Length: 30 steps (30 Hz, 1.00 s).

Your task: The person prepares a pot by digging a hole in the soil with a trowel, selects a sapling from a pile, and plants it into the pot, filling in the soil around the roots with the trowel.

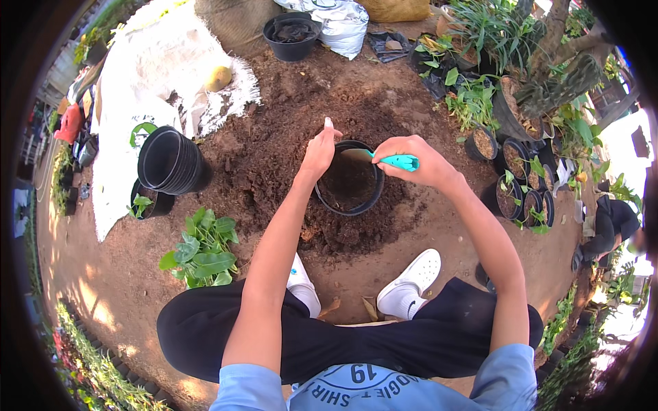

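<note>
A round black plastic pot [379, 191] stands before me on a heap of dark soil [272, 169], with soil inside it. My right hand [419, 162] grips the turquoise handle of a hand trowel [396, 162]. The trowel's blade points left and lies over the far inner side of the pot. At the pot's far left rim is my left hand [320, 151], with one digit pointing away from me. Its other fingers are mostly hidden, and I cannot tell whether they hold the rim.
To the left are nested black pots [167, 162], a leafy plant [208, 251] and a white woven sack [149, 67] bearing a yellow round fruit [218, 78]. Potted seedlings [509, 198] crowd the right. Another black pot [291, 49] stands at the back. A crouching person [609, 228] is far right.
</note>
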### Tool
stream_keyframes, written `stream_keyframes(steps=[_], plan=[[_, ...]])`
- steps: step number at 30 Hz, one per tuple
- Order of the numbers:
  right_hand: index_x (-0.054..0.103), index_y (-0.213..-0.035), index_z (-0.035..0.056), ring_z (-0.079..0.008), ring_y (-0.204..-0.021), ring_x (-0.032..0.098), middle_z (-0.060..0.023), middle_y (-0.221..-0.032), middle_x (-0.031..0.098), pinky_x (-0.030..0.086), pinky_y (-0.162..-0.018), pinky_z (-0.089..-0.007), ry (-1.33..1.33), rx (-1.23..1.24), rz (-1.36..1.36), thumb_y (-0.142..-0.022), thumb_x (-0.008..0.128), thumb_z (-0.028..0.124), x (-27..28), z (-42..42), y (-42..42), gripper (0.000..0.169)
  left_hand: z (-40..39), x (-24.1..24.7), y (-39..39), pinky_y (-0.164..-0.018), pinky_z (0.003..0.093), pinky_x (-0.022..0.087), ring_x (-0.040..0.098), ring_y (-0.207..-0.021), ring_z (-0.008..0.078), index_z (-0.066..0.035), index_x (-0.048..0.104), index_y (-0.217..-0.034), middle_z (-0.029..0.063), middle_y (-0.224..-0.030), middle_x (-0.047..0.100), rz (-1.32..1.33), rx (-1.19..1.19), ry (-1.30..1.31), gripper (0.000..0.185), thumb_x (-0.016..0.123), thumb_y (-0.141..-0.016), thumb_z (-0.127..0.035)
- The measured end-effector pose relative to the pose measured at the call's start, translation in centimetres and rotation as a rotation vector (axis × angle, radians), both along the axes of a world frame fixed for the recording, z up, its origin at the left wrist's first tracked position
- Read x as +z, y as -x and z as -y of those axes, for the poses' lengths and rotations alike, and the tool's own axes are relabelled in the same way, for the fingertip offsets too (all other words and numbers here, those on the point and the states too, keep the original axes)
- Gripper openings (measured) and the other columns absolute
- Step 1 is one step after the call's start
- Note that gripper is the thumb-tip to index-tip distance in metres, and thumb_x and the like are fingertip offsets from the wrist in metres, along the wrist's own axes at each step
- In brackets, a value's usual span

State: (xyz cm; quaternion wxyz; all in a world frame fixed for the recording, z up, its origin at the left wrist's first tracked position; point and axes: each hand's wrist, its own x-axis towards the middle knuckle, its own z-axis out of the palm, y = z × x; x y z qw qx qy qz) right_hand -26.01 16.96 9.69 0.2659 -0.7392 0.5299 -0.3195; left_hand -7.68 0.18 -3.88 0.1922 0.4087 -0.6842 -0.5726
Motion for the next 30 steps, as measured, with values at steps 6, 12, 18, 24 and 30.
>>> stream_keyframes(steps=[6,12,18,24,30], plan=[[0.073,-0.101,0.0023,-0.0324,-0.090,0.072,-0.0144,-0.100,0.074,0.058,-0.080,-0.0394,-0.011,-0.006,-0.117,-0.082,0.074,0.006,1.5,-0.7,-2.6,0.019,0.0,-0.4,0.1,-0.095,0.0450,0.047,0.066,-0.102,0.0363,0.000,0.070,-0.113,0.0228,-0.100,0.072,-0.029,0.039,0.026,0.068,0.027,-0.109,-0.052],[0.076,-0.096,0.0053,-0.0330,-0.090,0.072,-0.0121,-0.099,0.076,0.058,-0.082,-0.0429,-0.110,0.104,-0.080,-0.078,0.076,0.008,1.1,-0.5,-2.9,0.018,0.1,-0.6,0.1,-0.098,0.0440,0.047,0.067,-0.102,0.0332,0.002,0.071,-0.111,0.0211,-0.103,0.072,-0.050,0.033,0.039,0.071,0.026,-0.109,-0.054],[0.075,-0.102,0.0031,-0.0315,-0.092,0.073,-0.0138,-0.101,0.075,0.058,-0.082,-0.0403,-0.063,0.043,-0.054,-0.082,0.077,0.007,-0.7,0.6,-1.0,0.021,0.1,-0.2,0.3,-0.098,0.0428,0.048,0.068,-0.103,0.0302,0.003,0.070,-0.111,0.0195,-0.104,0.073,-0.040,0.044,-0.030,0.072,0.026,-0.110,-0.055],[0.074,-0.098,0.0049,-0.0300,-0.084,0.072,-0.0117,-0.094,0.074,0.057,-0.076,-0.0377,0.079,-0.070,-0.014,-0.083,0.077,0.008,2.6,-0.5,-1.7,0.016,0.3,-1.0,0.1,-0.088,0.0392,0.048,0.063,-0.091,0.0244,0.000,0.071,-0.111,0.0147,-0.092,0.069,-0.055,0.029,0.062,0.081,0.019,-0.109,-0.062],[0.074,-0.096,0.0055,-0.0323,-0.085,0.072,-0.0113,-0.098,0.074,0.058,-0.075,-0.0418,-0.008,0.074,-0.051,-0.085,0.076,0.013,-2.4,-2.0,-4.0,0.014,0.1,-1.0,0.4,-0.092,0.0410,0.049,0.067,-0.097,0.0297,-0.001,0.071,-0.112,0.0184,-0.095,0.071,-0.038,0.019,0.060,0.064,0.028,-0.109,-0.049]])
